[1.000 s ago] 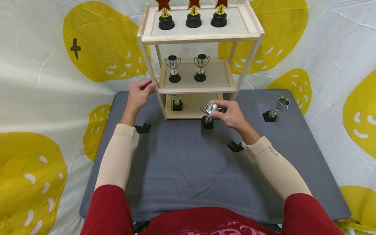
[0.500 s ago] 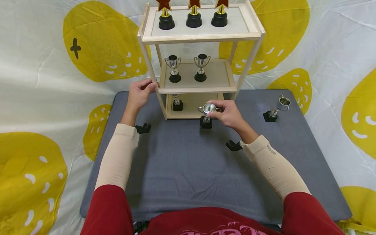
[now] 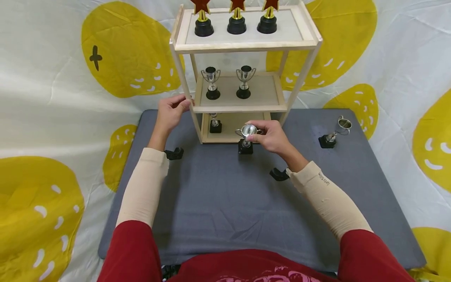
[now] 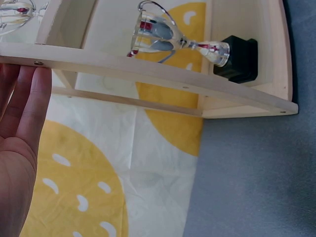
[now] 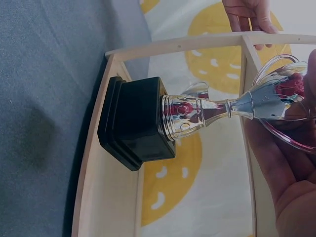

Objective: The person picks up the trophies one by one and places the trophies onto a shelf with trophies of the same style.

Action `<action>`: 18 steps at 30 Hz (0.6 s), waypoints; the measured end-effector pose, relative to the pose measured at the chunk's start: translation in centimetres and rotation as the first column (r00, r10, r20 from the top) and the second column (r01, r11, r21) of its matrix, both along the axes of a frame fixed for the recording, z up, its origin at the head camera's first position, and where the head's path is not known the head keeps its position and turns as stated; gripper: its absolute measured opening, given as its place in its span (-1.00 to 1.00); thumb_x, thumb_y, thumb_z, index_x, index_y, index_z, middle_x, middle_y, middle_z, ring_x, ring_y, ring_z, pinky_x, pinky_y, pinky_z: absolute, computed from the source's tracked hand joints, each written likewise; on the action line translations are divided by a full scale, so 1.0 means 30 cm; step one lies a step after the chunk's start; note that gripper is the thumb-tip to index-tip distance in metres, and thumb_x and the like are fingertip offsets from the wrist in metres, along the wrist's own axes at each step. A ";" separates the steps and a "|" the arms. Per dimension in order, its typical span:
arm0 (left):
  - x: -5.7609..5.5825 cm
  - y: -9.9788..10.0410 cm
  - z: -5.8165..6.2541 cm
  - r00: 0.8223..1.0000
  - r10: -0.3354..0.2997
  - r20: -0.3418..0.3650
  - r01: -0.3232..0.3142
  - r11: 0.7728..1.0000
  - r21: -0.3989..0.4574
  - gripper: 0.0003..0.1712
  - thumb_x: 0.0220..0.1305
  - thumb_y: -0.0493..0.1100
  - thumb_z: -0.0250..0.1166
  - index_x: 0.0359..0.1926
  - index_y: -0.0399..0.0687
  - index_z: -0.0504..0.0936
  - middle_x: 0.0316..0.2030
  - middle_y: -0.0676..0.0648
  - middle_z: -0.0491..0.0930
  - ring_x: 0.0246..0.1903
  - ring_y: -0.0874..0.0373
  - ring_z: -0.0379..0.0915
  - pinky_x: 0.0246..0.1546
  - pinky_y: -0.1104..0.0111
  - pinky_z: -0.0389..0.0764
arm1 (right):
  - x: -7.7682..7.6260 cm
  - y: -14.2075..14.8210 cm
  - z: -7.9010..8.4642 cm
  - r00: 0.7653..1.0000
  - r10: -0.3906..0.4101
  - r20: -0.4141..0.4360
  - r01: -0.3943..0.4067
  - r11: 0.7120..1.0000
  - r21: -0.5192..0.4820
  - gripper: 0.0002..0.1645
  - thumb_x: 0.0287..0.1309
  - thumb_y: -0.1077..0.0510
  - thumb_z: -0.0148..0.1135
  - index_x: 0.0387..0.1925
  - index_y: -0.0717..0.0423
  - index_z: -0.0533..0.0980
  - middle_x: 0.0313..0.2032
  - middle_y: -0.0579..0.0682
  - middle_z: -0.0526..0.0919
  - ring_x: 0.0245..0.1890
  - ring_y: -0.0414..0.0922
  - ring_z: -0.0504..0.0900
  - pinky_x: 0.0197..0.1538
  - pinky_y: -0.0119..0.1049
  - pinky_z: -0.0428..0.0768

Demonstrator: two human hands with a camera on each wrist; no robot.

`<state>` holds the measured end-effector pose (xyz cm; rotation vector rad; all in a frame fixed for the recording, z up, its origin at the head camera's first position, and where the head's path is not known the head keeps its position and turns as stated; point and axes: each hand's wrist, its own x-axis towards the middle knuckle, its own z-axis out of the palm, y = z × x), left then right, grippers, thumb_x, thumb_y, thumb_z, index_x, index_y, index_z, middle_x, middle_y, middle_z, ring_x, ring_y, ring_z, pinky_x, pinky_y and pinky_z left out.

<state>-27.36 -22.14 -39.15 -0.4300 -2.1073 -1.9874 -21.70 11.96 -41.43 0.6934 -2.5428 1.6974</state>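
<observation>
My right hand point(image 3: 271, 135) pinches a silver trophy cup point(image 3: 245, 147) by its bowl. The cup is upright in front of the bottom level of a wooden shelf point(image 3: 239, 109), its black base overlapping that level's front edge in the head view. The right wrist view shows the cup's black square base point(image 5: 136, 123) close to the bottom rail. My left hand point(image 3: 169, 111) grips the shelf's front left post, thumb in front, beside the middle level. Another silver trophy point(image 4: 242, 59) stands inside the bottom level at the left, its top hidden in the head view.
Two silver trophies point(image 3: 213, 94) stand on the middle level, and three star trophies point(image 3: 237, 25) on top. One more silver trophy point(image 3: 327, 141) stands at the right of the grey table point(image 3: 225, 203). A patterned cloth point(image 3: 53, 117) hangs behind.
My right hand has moved the trophy slightly left along the shelf's front. The left hand keeps its grip on the post. The head view has shifted a little.
</observation>
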 end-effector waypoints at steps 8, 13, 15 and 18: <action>-0.003 -0.002 0.000 1.000 -0.001 0.002 0.001 1.000 -0.009 -0.64 0.29 -0.25 0.29 0.04 -0.39 0.66 -0.21 -0.20 0.75 -0.19 0.22 0.70 -0.05 0.39 0.71 | -0.011 -0.008 0.001 1.000 0.003 0.016 -0.003 1.000 0.004 -0.52 -0.04 0.24 0.53 0.00 0.19 0.66 -0.22 0.24 0.73 -0.46 -0.32 0.58 -0.43 -0.53 0.59; 0.001 -0.004 -0.002 1.000 -0.005 0.000 0.005 1.000 0.008 -0.64 0.28 -0.23 0.31 0.03 -0.38 0.67 -0.24 -0.14 0.76 -0.20 0.23 0.70 -0.04 0.38 0.71 | -0.019 -0.013 -0.009 1.000 0.006 0.027 -0.006 1.000 0.014 -0.53 -0.01 0.25 0.51 0.00 0.20 0.66 -0.22 0.25 0.73 -0.45 -0.34 0.56 -0.42 -0.57 0.57; 0.003 -0.004 -0.002 1.000 -0.007 -0.003 0.007 1.000 0.014 -0.64 0.28 -0.24 0.31 0.03 -0.38 0.67 -0.25 -0.13 0.76 -0.20 0.23 0.70 -0.04 0.38 0.71 | -0.020 -0.016 -0.009 1.000 0.004 0.024 -0.005 1.000 0.021 -0.54 0.00 0.28 0.50 0.01 0.23 0.65 -0.21 0.26 0.73 -0.45 -0.35 0.56 -0.41 -0.58 0.56; 0.002 -0.004 -0.002 1.000 -0.009 -0.006 0.009 1.000 0.011 -0.64 0.27 -0.24 0.32 0.04 -0.37 0.67 -0.24 -0.16 0.76 -0.20 0.22 0.71 -0.05 0.37 0.71 | -0.015 -0.023 0.003 1.000 -0.008 0.022 0.007 0.999 0.032 -0.55 0.00 0.33 0.47 0.01 0.27 0.64 -0.21 0.29 0.72 -0.46 -0.36 0.54 -0.42 -0.57 0.55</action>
